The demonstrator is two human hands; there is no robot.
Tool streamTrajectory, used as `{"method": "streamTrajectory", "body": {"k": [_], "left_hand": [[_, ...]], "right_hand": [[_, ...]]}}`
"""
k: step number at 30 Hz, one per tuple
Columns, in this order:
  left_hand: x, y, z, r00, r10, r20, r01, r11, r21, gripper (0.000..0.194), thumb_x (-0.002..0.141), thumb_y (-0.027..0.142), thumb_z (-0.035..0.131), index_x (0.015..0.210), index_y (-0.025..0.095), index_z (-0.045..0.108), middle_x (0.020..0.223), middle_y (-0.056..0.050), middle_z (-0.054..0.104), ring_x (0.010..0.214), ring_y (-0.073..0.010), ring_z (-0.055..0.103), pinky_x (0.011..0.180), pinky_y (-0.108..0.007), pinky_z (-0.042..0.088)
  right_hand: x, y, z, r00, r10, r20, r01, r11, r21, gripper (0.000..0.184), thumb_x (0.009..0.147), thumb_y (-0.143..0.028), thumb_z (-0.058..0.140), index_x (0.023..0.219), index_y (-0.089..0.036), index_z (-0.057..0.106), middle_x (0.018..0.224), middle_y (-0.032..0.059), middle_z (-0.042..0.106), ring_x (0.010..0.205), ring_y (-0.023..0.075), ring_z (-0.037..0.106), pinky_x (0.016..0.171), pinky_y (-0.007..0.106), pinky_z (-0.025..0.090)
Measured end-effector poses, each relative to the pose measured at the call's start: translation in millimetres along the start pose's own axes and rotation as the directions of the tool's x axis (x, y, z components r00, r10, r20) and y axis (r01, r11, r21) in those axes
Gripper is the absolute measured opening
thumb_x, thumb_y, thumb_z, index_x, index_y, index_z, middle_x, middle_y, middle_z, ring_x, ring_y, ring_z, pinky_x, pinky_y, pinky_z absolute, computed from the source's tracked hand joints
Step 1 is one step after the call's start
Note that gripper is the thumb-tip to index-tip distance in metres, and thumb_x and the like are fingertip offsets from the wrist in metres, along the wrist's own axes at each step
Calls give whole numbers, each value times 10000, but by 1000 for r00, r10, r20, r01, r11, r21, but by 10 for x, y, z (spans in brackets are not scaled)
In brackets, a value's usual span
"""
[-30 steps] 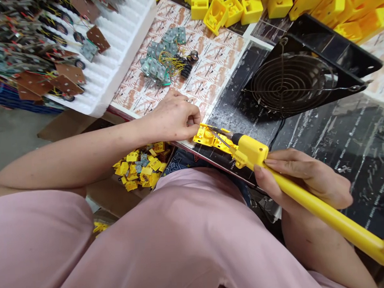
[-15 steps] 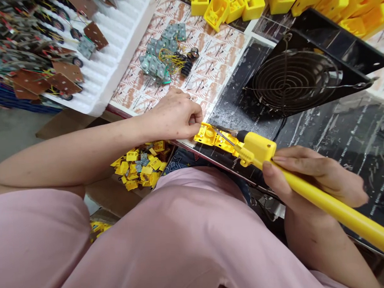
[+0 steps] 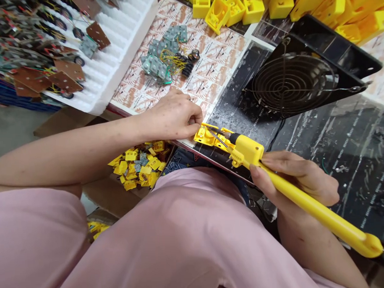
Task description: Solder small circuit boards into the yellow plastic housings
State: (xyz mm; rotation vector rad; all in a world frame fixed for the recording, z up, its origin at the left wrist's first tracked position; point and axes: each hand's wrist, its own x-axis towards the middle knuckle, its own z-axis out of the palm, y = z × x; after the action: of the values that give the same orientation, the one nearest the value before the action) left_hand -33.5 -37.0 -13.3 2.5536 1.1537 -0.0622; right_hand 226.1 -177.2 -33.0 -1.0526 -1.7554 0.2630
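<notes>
My right hand (image 3: 294, 178) is wrapped around a long yellow soldering iron (image 3: 320, 211) with a thin solder-feed tube beside its black collar. Its tip reaches down and left over a small yellow plastic housing (image 3: 204, 137) that lies face up at the table's front edge. My left hand (image 3: 176, 115) is closed, with thumb and forefinger pinched at the left edge of that housing. A second yellow housing (image 3: 225, 145) sits against it on the right, partly behind the iron. Whether the tip touches the part inside is too small to tell.
A black fan (image 3: 290, 81) with a wire guard stands at the back right. Beyond my left hand lie green circuit boards (image 3: 160, 57) with yellow wires. A white foam tray (image 3: 125, 45) holds many wired boards. Yellow cases (image 3: 217, 15) line the back; yellow pieces (image 3: 142, 166) fill a box below.
My right hand has moved left and slightly down the table edge with the soldering iron, bringing its tip further over the left housing. My left hand has stayed in place.
</notes>
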Motion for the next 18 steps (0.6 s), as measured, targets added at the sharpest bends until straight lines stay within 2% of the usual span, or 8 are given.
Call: {"method": "streamTrajectory", "body": {"k": [3, 7, 10, 13, 18], "left_hand": [[1, -14, 22, 1000, 21, -13, -21, 1000, 0, 253, 837, 336, 538, 824, 244, 773, 721, 12, 696, 863, -209, 682, 990, -411, 448], [5, -30, 47, 999, 37, -34, -38, 999, -7, 248, 843, 332, 543, 835, 250, 777, 729, 16, 697, 886, -208, 688, 996, -410, 452], [10, -32, 51, 999, 37, -24, -37, 999, -12, 240, 844, 323, 545, 830, 245, 771, 742, 13, 701, 888, -210, 697, 1005, -417, 461], [15, -29, 50, 999, 31, -18, -31, 999, -10, 234, 843, 325, 550, 836, 244, 769, 755, 14, 706, 902, -213, 707, 1022, -418, 463], [21, -18, 51, 1000, 25, -15, -26, 1000, -9, 269, 835, 336, 525, 854, 251, 781, 752, 26, 713, 907, -194, 706, 1030, -389, 458]], "right_hand": [[99, -43, 18, 998, 19, 55, -16, 998, -55, 298, 792, -60, 841, 981, -265, 736, 793, -37, 778, 688, 177, 778, 600, 262, 675], [162, -38, -9, 979, 16, 205, 0, 997, -78, 155, 874, -188, 833, 879, -292, 719, 693, -48, 739, 600, 188, 756, 580, 278, 685], [115, -9, -26, 990, -32, 138, 36, 999, -30, 145, 897, -186, 806, 951, -295, 727, 717, -29, 748, 598, 202, 751, 513, 299, 651], [37, -29, -39, 999, 19, 38, -18, 999, -44, 324, 868, -97, 796, 1091, -326, 741, 830, -22, 782, 659, 208, 755, 493, 330, 616], [16, -86, -29, 997, 67, 25, -67, 997, -29, 392, 831, -82, 826, 1124, -332, 756, 811, -40, 760, 694, 205, 749, 546, 340, 621]]}}
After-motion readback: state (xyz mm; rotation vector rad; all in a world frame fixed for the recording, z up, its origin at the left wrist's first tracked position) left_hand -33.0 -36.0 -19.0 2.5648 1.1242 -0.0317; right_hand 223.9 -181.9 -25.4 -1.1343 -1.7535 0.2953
